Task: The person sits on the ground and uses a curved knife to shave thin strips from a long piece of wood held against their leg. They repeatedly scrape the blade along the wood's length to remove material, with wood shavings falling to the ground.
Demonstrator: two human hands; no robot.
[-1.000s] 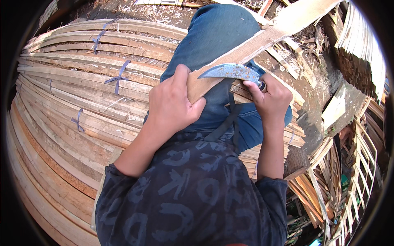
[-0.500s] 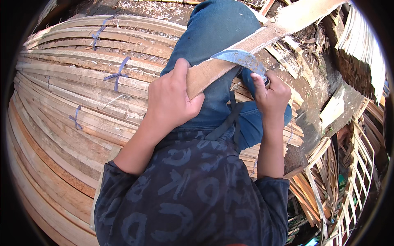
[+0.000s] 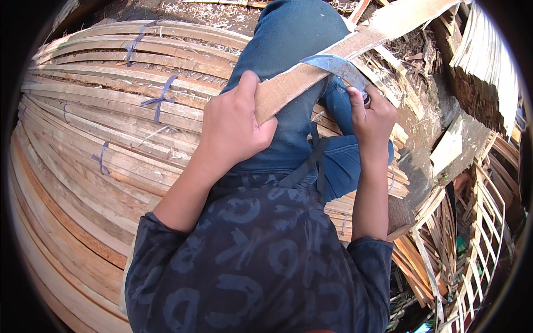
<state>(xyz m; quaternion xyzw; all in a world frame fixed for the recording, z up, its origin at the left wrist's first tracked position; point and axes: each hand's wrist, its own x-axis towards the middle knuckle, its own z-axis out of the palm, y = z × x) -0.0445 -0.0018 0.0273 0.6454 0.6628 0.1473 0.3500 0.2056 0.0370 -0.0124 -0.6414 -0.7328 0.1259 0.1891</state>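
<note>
My left hand (image 3: 233, 125) grips the near end of a long flat wooden strip (image 3: 355, 47) that runs up and to the right across my jeans-clad thigh (image 3: 283, 50). A curved blade knife (image 3: 333, 65) lies on the strip's upper face, and my right hand (image 3: 373, 116) is closed round its handle. The blade's edge touches the wood just right of my left thumb.
Bundles of thin wooden strips (image 3: 94, 144), tied with blue-grey bands (image 3: 158, 100), lie stacked at the left. Wood shavings (image 3: 222, 11) cover the ground at the top. Loose slats and offcuts (image 3: 444, 244) pile up at the right, beside a stack of pale strips (image 3: 488, 61).
The knife blade has slid up and to the right along the strip, away from my left hand. My left hand keeps its hold on the strip's end.
</note>
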